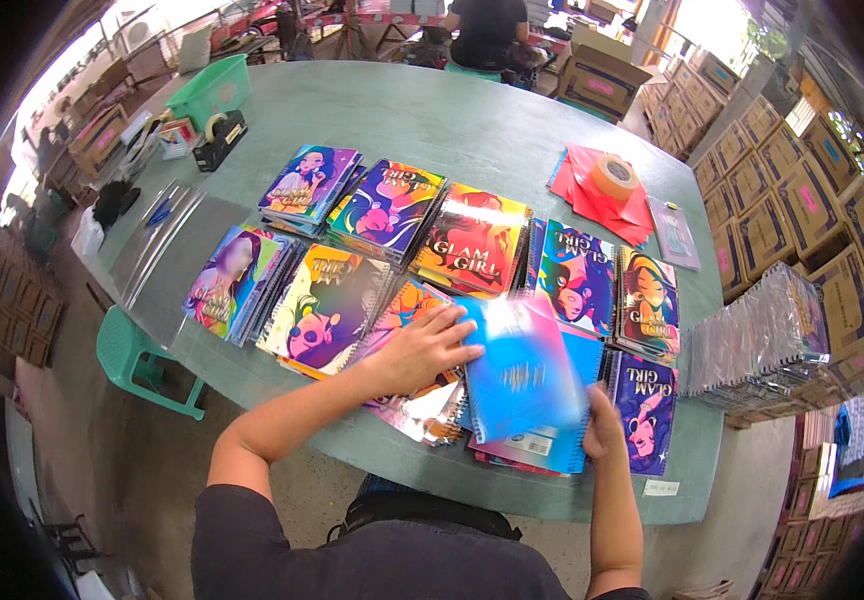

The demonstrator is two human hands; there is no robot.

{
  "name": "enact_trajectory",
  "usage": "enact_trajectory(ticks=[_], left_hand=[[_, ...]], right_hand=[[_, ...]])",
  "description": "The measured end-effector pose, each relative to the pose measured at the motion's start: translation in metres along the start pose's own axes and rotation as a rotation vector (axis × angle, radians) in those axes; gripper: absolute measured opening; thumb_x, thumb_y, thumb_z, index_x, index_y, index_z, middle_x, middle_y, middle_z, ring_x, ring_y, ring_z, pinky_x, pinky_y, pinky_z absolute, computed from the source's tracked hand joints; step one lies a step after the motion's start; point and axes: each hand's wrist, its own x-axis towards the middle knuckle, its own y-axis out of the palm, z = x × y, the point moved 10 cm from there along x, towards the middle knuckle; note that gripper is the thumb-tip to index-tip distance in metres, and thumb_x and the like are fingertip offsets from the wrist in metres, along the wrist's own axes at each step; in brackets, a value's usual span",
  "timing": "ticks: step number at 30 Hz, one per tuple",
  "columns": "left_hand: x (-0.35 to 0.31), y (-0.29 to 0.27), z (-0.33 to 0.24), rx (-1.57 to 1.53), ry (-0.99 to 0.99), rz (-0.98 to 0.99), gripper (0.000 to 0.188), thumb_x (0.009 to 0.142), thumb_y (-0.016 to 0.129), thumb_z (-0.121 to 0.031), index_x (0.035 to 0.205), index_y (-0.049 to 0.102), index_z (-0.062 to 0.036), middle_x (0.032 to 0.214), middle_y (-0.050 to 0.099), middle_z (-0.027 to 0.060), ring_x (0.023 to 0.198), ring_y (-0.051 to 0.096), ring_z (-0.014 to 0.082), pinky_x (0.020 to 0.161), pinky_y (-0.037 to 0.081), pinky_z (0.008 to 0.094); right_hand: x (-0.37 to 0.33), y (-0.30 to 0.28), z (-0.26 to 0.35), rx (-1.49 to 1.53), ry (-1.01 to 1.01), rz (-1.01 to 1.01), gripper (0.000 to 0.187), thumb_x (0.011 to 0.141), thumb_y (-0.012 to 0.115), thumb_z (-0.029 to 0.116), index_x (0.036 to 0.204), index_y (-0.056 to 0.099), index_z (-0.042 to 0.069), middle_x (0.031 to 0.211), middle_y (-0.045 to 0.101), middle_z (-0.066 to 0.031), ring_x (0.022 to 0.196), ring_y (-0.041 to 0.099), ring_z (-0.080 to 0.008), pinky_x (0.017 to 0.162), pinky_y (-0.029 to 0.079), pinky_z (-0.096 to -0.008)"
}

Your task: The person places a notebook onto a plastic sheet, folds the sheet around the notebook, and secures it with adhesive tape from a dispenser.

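A blue spiral notebook (522, 375) with a pink upper edge is tilted and blurred by motion in front of me. My right hand (604, 425) is closed at its lower right edge. At its upper left side, my left hand (427, 350) has its fingers apart, the tips close to or against the cover. Below lies a stack of notebooks with a blue back cover (552, 450) on top. Left of it, under my left forearm, sits a stack with a colourful cover (417, 412). A purple notebook (644, 415) lies right of my right hand.
More illustrated notebook stacks (472, 240) stand in rows beyond. An orange tape roll (613, 178) rests on red sheets (592, 215). Plastic-wrapped notebooks (752, 325) are piled at the right edge. A tape dispenser (220, 140), green bin (210, 92) and clear sheets (167, 240) occupy the left.
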Motion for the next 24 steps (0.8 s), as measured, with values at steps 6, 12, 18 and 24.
enact_trajectory(ticks=[6,12,18,24], left_hand=[[-0.056,-0.002,0.095,-0.062,-0.949,0.358,0.083,0.06,0.077,-0.047,0.129,0.044,-0.0125,0.115,0.046,0.0256,0.112,0.047,0.0389,0.093,0.04,0.0464],[-0.022,0.018,0.097,0.192,-0.756,0.583,0.08,0.058,0.074,-0.054,0.119,0.052,-0.0074,0.1,0.06,0.0204,0.094,0.057,0.0382,0.081,0.046,0.0434],[-0.013,0.016,0.105,-0.078,-0.868,0.579,0.067,0.058,0.075,-0.049,0.114,0.055,-0.0176,0.104,0.058,0.0247,0.1,0.055,0.0411,0.082,0.046,0.0467],[0.019,-0.014,0.12,0.038,-0.853,0.281,0.048,0.076,0.072,-0.027,0.099,0.036,-0.0054,0.065,0.055,0.0118,0.063,0.061,0.0317,0.055,0.046,0.041]], right_hand=[[-0.006,-0.004,0.01,-0.132,-0.032,-0.024,0.037,0.073,0.057,-0.003,0.109,0.049,-0.001,0.092,0.059,-0.0072,0.079,0.061,-0.0165,0.072,0.052,-0.0309],[-0.005,-0.01,0.009,-0.027,-0.059,0.055,0.041,0.067,0.054,-0.005,0.108,0.047,-0.002,0.092,0.056,-0.0086,0.08,0.06,-0.0197,0.074,0.053,-0.0332],[-0.002,-0.008,0.001,0.064,-0.058,0.101,0.048,0.066,0.052,-0.008,0.114,0.045,-0.003,0.096,0.056,-0.0092,0.083,0.059,-0.0188,0.075,0.05,-0.0317],[-0.007,-0.002,0.002,0.091,-0.046,0.106,0.042,0.072,0.053,0.002,0.114,0.045,-0.002,0.096,0.056,-0.0096,0.086,0.059,-0.0189,0.08,0.049,-0.0319]])
